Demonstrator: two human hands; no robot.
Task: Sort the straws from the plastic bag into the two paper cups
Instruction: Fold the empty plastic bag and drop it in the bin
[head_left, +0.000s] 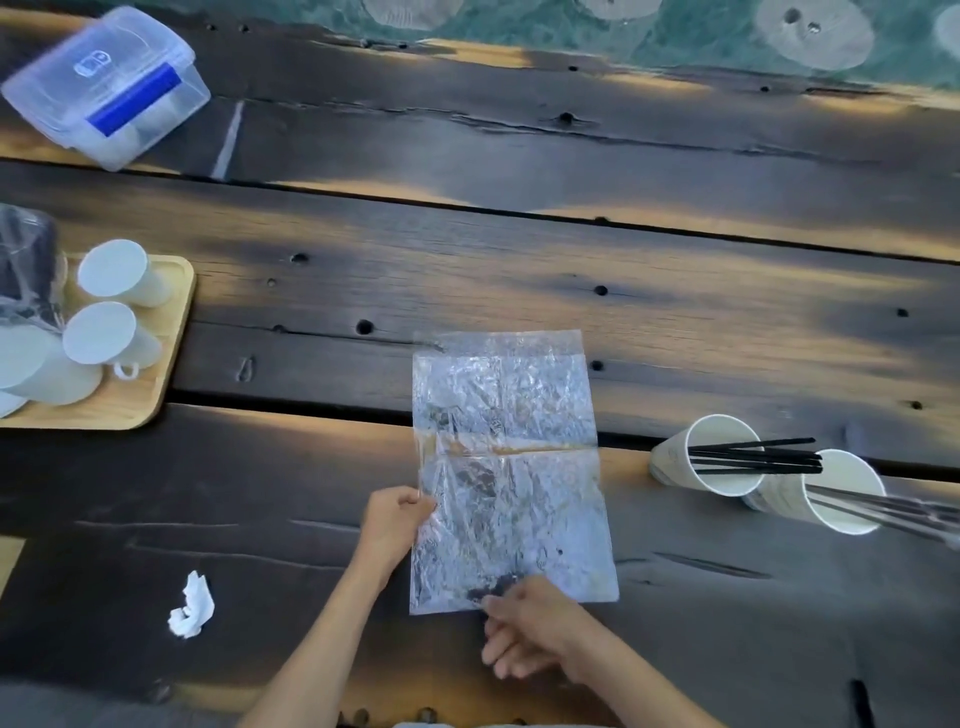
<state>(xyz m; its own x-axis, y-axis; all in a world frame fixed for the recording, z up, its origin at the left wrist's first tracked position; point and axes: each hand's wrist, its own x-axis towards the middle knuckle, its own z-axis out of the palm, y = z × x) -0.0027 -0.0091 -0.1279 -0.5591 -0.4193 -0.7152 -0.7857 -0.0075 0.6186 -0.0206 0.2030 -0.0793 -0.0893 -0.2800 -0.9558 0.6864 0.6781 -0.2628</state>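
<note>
Right hand (530, 626) at plastic bag (511, 467) bottom edge; left hand (392, 525) pinching left edge.

Legible text: none.

Clear plastic box (106, 85), far left of the bench (519, 270): a small blue emblem printed on the lid, too blurred to read; a solid blue band on the side with no lettering visible.

Nearer paper cup (709, 457), on the right: faint grey marks on the outer wall, unreadable.

Second paper cup (826, 496), beside it: faint marks likewise, unreadable.

Plastic bag (509, 467): no print discernible.
</note>
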